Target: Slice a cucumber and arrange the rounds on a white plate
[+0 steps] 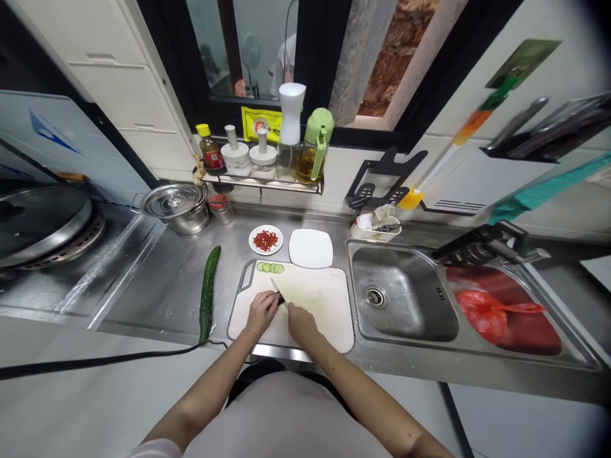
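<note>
The knife [273, 284] lies between your two hands, just above the near half of the white cutting board [329, 312], its blade pointing far and slightly left. Your right hand [302, 326] is closed in a fist at the dark handle, and your left hand [261, 313] sits just beside it on the left, fingers bent and gathered toward the handle; whether those fingers pinch anything, you cannot tell from here. Just beyond the blade tip, near the board's far left corner, cucumber slices [270, 268] lie in an overlapping row, and the whole cucumber [209, 292] rests on the tabletop [157, 273] well to the left of your left hand, its length running near to far. Both your forearms reach in from the near side and slant toward each other, wrists low over the near part of the board. Most of the handle is hidden by your hands, the undersides of your fingers are out of sight, and your upper arms are cut off at the near edge
</note>
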